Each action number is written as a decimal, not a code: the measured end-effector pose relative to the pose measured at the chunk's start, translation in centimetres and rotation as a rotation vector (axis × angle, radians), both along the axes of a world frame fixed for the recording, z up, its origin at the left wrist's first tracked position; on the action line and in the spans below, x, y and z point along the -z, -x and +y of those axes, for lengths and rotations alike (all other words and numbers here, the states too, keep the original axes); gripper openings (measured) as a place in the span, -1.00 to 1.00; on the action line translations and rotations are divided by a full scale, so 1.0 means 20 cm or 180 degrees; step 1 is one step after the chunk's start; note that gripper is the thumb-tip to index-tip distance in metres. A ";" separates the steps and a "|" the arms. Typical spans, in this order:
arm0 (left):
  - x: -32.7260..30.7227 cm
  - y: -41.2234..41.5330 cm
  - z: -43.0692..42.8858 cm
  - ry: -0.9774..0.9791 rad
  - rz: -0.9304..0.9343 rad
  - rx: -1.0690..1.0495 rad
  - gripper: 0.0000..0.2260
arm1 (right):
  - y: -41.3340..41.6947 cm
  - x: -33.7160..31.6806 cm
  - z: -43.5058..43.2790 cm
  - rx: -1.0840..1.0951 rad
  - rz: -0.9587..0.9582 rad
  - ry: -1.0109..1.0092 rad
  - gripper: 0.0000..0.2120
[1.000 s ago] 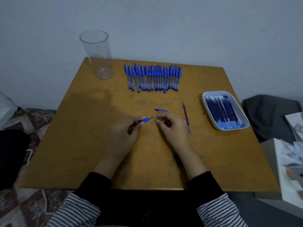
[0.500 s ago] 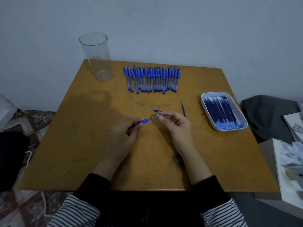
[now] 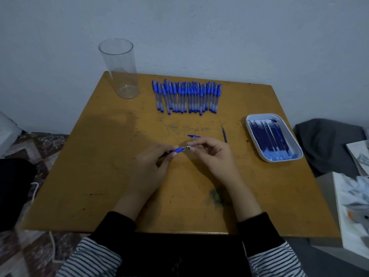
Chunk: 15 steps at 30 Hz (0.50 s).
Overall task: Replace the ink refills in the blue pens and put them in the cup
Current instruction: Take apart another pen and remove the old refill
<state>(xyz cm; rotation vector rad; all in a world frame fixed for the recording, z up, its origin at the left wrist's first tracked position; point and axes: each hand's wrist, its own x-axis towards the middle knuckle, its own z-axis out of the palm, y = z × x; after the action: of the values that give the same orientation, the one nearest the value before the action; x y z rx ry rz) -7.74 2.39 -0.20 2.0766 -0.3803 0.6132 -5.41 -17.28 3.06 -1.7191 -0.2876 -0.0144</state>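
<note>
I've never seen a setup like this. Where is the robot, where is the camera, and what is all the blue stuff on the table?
There is no robot here. A person works with bare hands, and the view comes from a camera worn on their head, looking forward and down.

The left hand grips a blue pen by its barrel, while the right hand pinches the pen's tip end.

On the table are:
- a row of pens at the far side
- an empty clear cup at the far left corner
- a white tray on the right, holding refills
- one loose refill just beyond the hands
- a small blue pen part, also just beyond the hands
</note>
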 end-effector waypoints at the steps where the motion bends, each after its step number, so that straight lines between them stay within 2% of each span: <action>1: 0.00 0.00 0.00 -0.0002 -0.0023 0.0016 -0.87 | 0.00 0.00 0.00 -0.0080 -0.0074 0.0160 -0.86; 7: 0.00 0.00 0.00 -0.0068 -0.0120 0.0089 -0.87 | 0.00 -0.02 0.01 -0.0071 -0.0294 0.1379 -0.90; 9: 0.00 0.00 0.00 -0.0048 -0.0147 0.0120 -0.87 | 0.01 -0.02 0.02 -0.0177 -0.0120 0.0955 -0.92; 11: 0.00 0.00 0.00 -0.0034 -0.0155 0.0107 -0.87 | 0.03 -0.02 0.03 -0.0237 -0.0034 0.0530 -0.78; 15: 0.02 0.00 0.00 -0.0030 -0.0115 0.0144 -0.87 | 0.02 0.01 0.03 -0.0062 -0.0318 0.0938 -0.91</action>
<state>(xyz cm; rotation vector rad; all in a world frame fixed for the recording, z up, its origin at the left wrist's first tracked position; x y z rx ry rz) -7.65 2.49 -0.58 2.0625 -0.4504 0.6239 -5.77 -16.59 2.89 -2.0114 -0.3959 -0.0458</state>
